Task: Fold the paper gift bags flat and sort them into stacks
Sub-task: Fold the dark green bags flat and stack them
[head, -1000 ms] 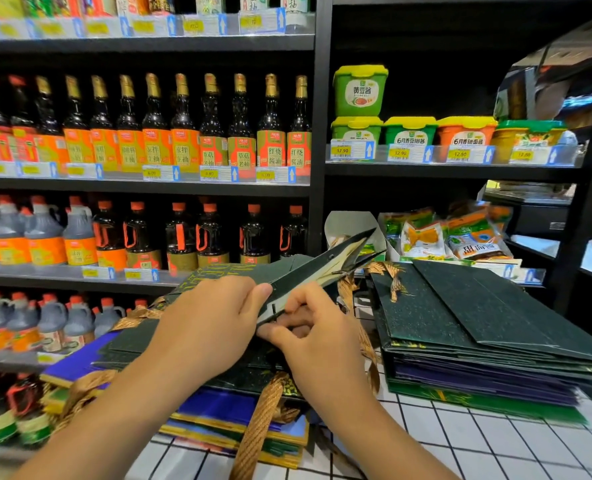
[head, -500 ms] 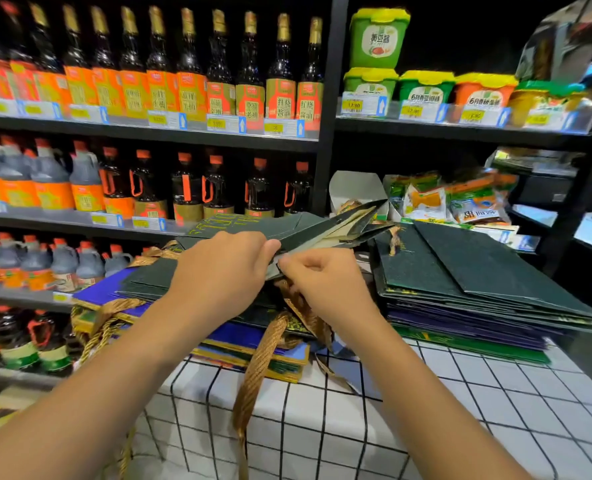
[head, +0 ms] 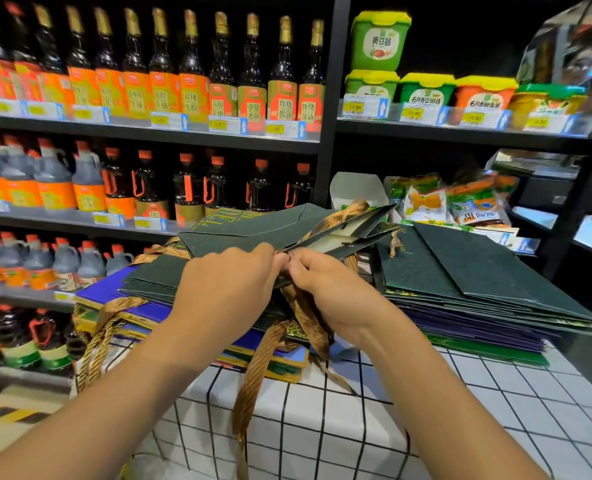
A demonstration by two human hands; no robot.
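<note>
Since a second ago the dark green bag has dropped lower onto the left pile and both hands have closed in on its near corner. Left hand and right hand pinch that corner, fingertips nearly touching. Bag is almost flat, mouth still gaping at the far right; long axis runs left-right, mouth pointing right toward the sorted stack. Progress looks like midway: the right stack is neat, the left pile on the table is still loose, ribbon handles trailing.
</note>
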